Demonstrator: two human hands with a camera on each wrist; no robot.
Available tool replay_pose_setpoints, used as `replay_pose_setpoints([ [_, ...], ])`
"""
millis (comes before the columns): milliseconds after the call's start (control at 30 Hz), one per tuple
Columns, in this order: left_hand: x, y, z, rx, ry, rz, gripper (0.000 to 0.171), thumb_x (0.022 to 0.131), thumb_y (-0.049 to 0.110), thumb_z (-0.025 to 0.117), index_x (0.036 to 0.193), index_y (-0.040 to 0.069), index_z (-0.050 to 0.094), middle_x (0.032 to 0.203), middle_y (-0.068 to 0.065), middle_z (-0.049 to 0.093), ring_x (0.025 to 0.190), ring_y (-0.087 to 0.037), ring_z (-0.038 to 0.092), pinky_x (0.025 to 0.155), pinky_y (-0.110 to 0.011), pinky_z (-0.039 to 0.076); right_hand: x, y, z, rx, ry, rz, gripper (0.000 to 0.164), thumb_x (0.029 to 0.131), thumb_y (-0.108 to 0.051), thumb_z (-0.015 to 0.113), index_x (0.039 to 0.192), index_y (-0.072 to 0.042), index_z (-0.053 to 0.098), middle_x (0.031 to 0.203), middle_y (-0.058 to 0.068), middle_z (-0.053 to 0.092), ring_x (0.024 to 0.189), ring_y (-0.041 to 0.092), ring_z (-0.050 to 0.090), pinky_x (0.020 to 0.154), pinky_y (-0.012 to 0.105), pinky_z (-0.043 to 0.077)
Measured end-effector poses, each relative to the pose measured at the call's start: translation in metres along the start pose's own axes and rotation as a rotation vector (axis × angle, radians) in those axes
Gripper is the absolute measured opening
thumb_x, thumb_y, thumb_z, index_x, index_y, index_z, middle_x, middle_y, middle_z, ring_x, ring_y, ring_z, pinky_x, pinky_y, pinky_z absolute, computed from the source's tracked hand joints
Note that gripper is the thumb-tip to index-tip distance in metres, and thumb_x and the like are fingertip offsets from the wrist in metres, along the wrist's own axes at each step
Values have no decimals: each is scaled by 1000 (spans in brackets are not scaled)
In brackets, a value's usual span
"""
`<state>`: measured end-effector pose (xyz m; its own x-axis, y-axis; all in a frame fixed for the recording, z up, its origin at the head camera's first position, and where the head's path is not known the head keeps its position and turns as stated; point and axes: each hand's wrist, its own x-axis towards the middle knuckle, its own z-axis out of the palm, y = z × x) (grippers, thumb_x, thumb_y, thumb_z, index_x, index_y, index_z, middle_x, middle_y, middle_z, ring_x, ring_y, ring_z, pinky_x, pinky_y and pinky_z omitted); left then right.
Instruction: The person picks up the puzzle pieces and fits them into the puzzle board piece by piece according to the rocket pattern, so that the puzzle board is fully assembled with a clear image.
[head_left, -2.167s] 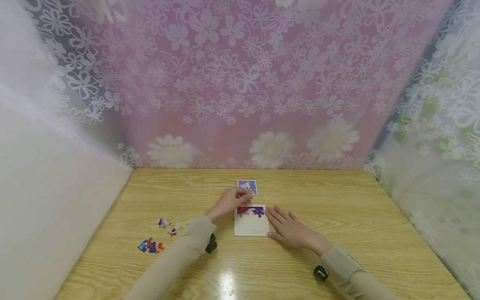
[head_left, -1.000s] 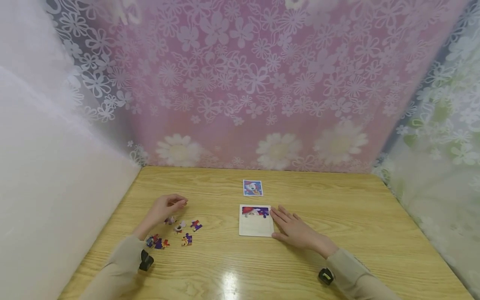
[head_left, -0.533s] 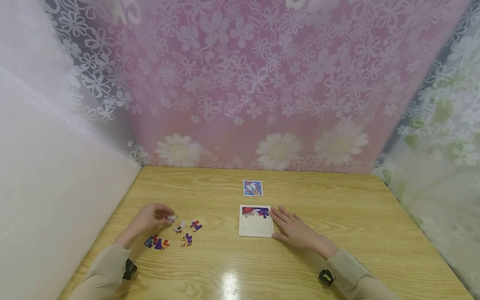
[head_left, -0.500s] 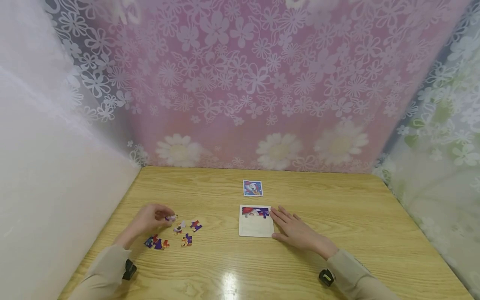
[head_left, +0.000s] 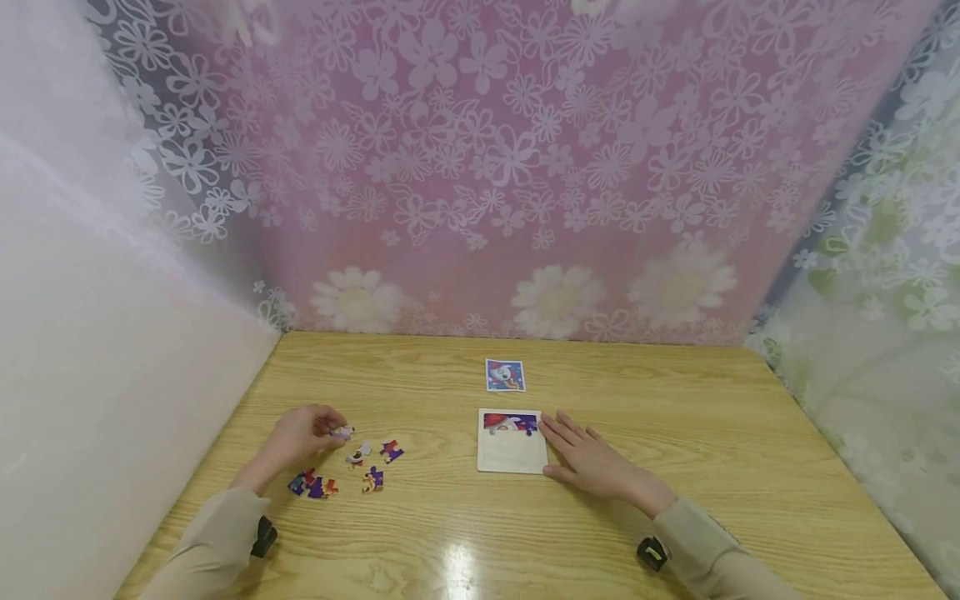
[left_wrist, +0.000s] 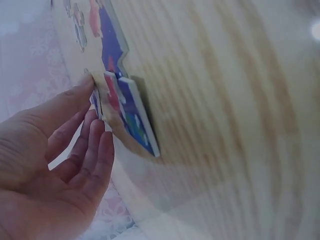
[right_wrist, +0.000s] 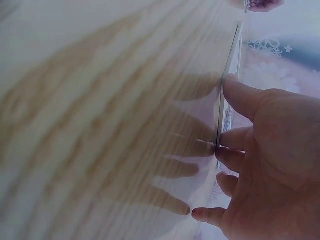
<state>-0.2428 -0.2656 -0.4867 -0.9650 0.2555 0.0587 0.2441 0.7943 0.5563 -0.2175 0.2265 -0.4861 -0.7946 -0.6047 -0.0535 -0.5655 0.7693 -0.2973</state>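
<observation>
At the left of the table my left hand [head_left: 300,435] pinches a pale jigsaw piece [head_left: 343,432] between thumb and fingers; in the left wrist view the piece [left_wrist: 96,102] shows edge-on, mostly hidden by the fingers. Several loose jigsaw pieces [head_left: 315,486] lie just below, with another white piece [head_left: 357,454] close to its right. My right hand [head_left: 588,458] lies flat with straight fingers, its fingertips and thumb at the right edge of the white puzzle tray [head_left: 512,454]. Red, white and purple pieces [head_left: 510,423] fill the tray's top strip; bare base shows below them.
A small picture card [head_left: 506,376] of a white-faced figure lies behind the tray. Two more pieces, one red and purple [head_left: 392,451] and one purple and orange [head_left: 373,480], lie between the left hand and the tray. A floral curtain [head_left: 480,167] stands behind the wooden table.
My left hand has gone from above the tray to the loose pieces at the left and taken hold of a pale jigsaw piece. The right hand has kept its place beside the tray.
</observation>
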Motion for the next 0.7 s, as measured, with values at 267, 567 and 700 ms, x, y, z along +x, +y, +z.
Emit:
replay_pose_setpoints([
  [267, 2, -1, -1, -84, 7, -16, 18, 87, 10, 81, 101, 7, 71, 92, -4, 69, 85, -22, 69, 77, -42, 59, -1, -1, -2, 14, -2, 0, 70, 105, -36, 56, 157, 3, 30, 163, 21, 27, 151, 45, 20, 110, 74, 27],
  [567, 6, 0, -15, -146, 34, -20, 19, 97, 9, 69, 114, 6, 76, 107, -13, 74, 88, -23, 71, 74, -35, 60, 0, -2, -1, 12, -12, 8, 70, 105, -37, 55, 157, 2, 30, 164, 21, 27, 151, 44, 19, 110, 74, 26],
  [700, 10, 3, -19, -167, 54, 12, 21, 97, 13, 70, 115, 4, 75, 108, -16, 75, 87, -25, 73, 72, -35, 60, -1, -3, -2, 13, -9, 8, 69, 105, -36, 56, 157, 3, 31, 163, 21, 28, 151, 45, 20, 110, 74, 26],
])
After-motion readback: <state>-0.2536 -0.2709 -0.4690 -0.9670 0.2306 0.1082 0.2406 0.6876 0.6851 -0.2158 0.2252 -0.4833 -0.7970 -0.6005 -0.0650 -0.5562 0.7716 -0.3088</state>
